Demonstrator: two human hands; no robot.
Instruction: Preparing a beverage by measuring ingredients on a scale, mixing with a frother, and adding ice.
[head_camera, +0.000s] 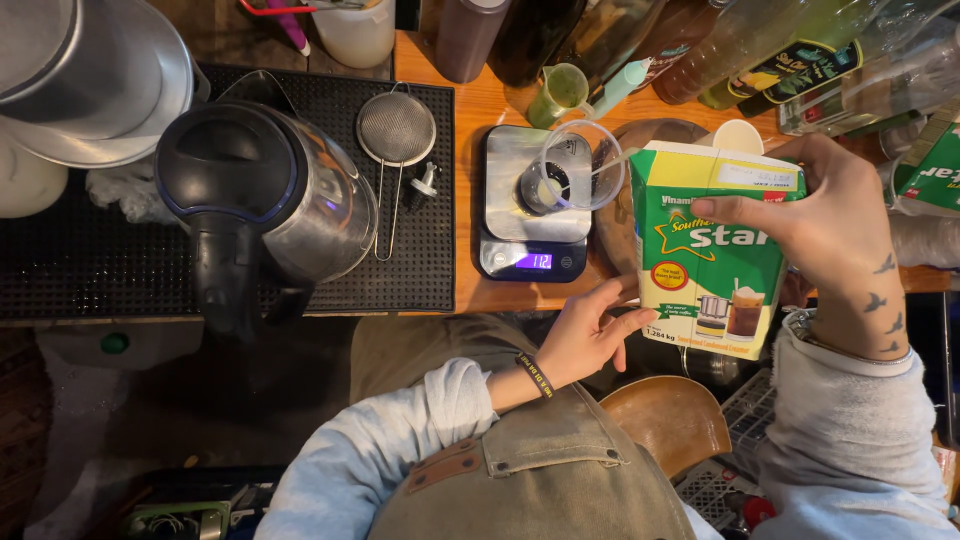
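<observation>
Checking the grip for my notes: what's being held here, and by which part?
The right hand grips the green carton near its top; the left hand steadies its lower corner with its fingertips.

Tall green-and-white cardboard carton (712, 250) in right hand (835, 215), left hand (585, 335) at its lower edge. Left of carton: clear plastic cup (570, 170) on small steel digital scale (533, 205). Further left, steel mesh strainer (396, 130), then glass electric kettle (265, 190).
</observation>
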